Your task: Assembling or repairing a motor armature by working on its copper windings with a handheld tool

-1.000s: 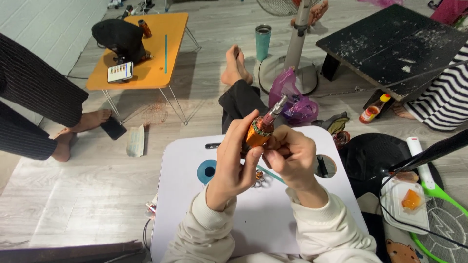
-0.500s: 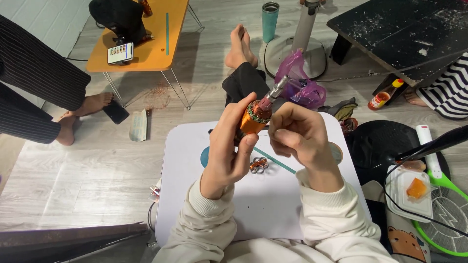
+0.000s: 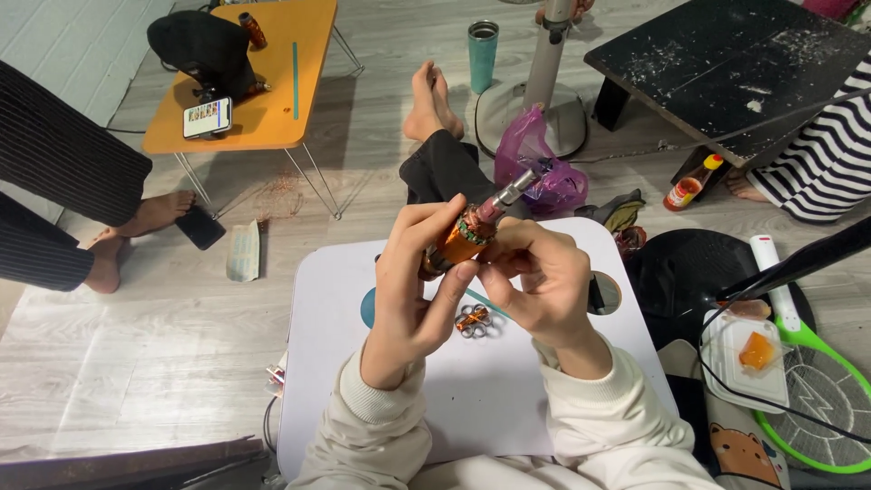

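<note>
We hold a small motor armature above the far middle of a white lap table, both hands closed on it. Our left hand wraps its lower end, thumb and fingers pinching the body; our right hand grips it from the other side, fingertips at the winding. The armature is a short cylinder with an orange core, copper wire wound around it, and a bare steel shaft that juts up and away at a tilt. Beneath our hands, near the tabletop's centre, lies a small cluster of metal rings with copper wire. Beyond the table's far edge sits a purple plastic bag; farther left stands an orange folding table carrying a phone.
</note>
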